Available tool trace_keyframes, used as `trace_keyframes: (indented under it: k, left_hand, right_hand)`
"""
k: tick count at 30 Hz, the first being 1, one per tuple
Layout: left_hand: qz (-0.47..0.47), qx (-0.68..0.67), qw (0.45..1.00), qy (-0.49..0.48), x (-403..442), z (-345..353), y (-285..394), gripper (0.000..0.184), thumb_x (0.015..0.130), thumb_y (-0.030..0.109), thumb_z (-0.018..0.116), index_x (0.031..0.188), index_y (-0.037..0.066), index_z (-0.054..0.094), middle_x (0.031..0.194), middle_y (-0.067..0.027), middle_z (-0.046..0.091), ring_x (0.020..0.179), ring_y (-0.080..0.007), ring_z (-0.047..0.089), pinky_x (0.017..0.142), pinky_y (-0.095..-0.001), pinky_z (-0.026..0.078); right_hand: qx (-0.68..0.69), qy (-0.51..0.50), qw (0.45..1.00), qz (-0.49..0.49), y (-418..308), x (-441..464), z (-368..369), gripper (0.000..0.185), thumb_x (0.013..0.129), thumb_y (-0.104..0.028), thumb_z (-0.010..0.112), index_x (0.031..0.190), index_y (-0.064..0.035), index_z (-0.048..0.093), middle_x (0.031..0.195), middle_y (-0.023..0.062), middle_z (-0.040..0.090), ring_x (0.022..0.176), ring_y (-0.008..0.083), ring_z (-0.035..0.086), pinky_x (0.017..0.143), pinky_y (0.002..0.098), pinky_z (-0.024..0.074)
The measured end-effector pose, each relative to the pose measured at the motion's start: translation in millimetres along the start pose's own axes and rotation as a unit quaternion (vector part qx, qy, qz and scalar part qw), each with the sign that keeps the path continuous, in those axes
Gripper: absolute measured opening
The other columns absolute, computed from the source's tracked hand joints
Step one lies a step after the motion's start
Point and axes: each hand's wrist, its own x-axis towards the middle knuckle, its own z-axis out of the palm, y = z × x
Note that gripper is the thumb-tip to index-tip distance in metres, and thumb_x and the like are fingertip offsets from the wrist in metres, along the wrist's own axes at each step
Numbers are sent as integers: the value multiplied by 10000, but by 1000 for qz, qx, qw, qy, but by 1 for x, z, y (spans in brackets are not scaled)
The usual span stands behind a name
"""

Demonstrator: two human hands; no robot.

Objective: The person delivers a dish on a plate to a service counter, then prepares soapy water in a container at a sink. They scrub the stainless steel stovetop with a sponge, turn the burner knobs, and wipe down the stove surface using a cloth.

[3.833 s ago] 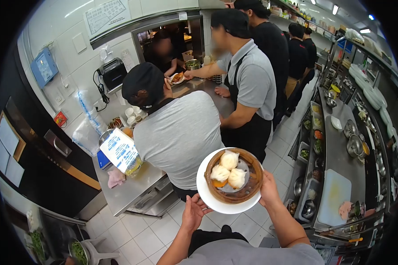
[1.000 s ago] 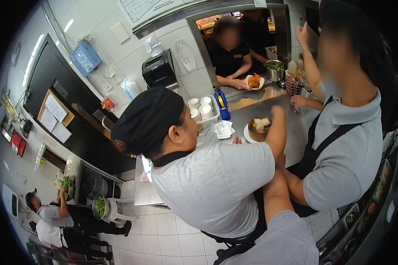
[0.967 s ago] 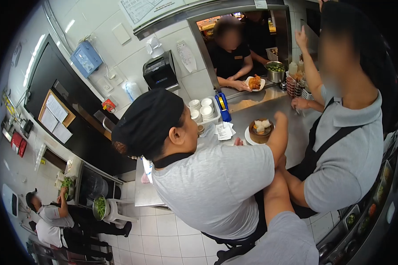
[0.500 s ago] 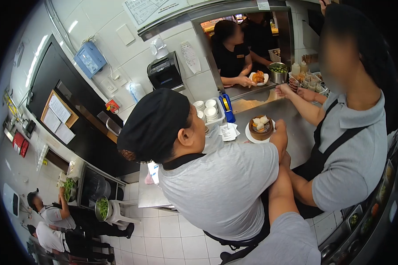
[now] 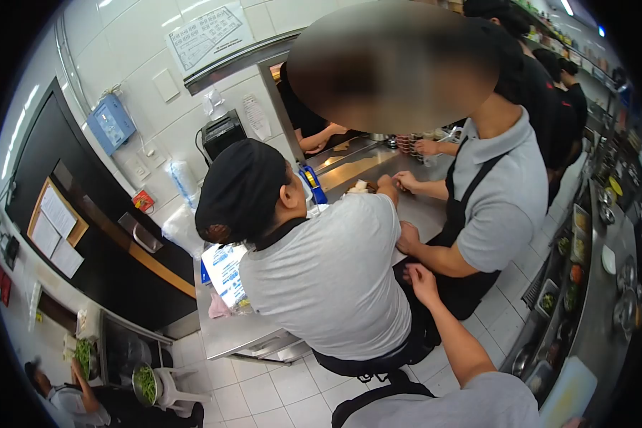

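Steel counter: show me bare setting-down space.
The counter is bare between the aproned co-worker's hands and at its near left corner, in front of the pink cloth. It looks crowded around the dumplings, blue dispenser, red containers and printed package.

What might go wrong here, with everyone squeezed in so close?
Two possible mishaps:
1. The person's right hand is close to a co-worker's forearm, so either might bump the other when moving.
2. The dumplings at the steel counter are partly hidden behind another co-worker's arm; someone reaching across might knock them.
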Motion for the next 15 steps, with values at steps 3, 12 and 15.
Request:
trace_keyframes:
  k: [3,12,15]
  left_hand:
    - [39,56,995,-75,55,-33,5,640,937,493,519,1213,-85,502,1047,-202,657,860,-291,675,658,-406,554]
    - [293,506,800,-134,156,-113,88,575,891,531,540,1157,25,605,952,-161,708,856,-309,676,736,-429,547]
    - [292,741,572,-194,144,-119,97,566,877,557,513,1148,75,632,1082,-198,666,1051,-390,612,906,-471,496]
  right_hand:
    - [-145,35,988,-41,-15,-88,-32,243,974,-157,500,1103,4,627,916,172,708,854,210,706,765,302,540]
    - [-624,4,753,208,247,-528,-171,280,834,-253,514,728,-54,679,761,222,643,793,384,639,732,504,502]
    - [-536,-179,684,462,241,-707,-168,283,850,-304,527,852,-112,735,984,210,672,961,345,643,829,461,508]
